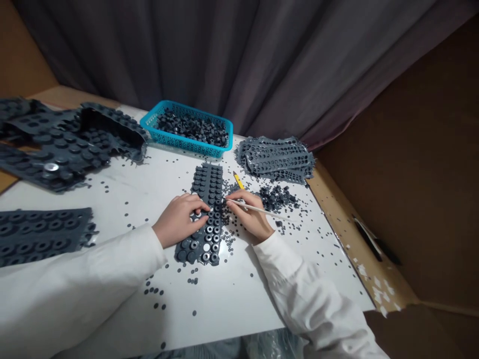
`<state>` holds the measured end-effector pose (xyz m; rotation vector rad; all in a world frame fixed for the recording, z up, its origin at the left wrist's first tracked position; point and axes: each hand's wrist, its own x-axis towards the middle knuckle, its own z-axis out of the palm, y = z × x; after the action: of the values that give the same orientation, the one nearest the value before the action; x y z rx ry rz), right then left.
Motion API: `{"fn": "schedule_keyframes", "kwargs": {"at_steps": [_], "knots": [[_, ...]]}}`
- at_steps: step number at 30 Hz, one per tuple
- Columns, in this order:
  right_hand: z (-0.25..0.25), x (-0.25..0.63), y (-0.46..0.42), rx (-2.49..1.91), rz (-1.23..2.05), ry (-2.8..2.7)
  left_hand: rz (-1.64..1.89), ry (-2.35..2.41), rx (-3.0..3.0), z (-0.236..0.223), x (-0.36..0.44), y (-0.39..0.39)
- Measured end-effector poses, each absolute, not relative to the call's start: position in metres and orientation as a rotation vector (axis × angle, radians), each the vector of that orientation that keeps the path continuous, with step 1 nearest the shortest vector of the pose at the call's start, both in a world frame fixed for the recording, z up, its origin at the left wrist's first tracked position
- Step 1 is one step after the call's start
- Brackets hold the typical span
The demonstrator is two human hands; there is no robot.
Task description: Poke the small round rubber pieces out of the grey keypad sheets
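A dark grey moulded rubber sheet (207,180) with rows of round knobs lies lengthwise in front of me; the nearer knobs show metal-looking rings and a few white discs. My left hand (181,219) rests on its left side, thumb and forefinger stretched out and apart over the knobs. Between the fingertips of my right hand (252,214) is a thin white stick-like tool (258,208), its tip at the sheet's right edge. Whatever lies under the left fingertips is hidden.
Behind stands a blue basket (187,143) of small dark parts. Perforated rubber sheets (277,157) are stacked back right, above a heap of dark pieces (279,198). A yellow-handled tool (238,180) lies near the right hand. More knobbed sheets (67,144) pile up left; loose discs litter the white tabletop (209,324).
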<state>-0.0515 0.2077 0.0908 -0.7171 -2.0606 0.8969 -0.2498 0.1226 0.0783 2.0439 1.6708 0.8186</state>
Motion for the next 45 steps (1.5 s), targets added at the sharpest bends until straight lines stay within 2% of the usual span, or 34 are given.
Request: {"fn": "schedule_keyframes", "kwargs": {"at_steps": [8,45], "knots": [[0.083,-0.056,0.199,-0.599,1.315,-2.0,0.775,1.653,2.053,0.078,-0.251,0.124],[0.08,-0.05,0.192,-0.38,1.032,-2.265,0.699,1.677,1.972,0.081,-0.251,0.129]]}}
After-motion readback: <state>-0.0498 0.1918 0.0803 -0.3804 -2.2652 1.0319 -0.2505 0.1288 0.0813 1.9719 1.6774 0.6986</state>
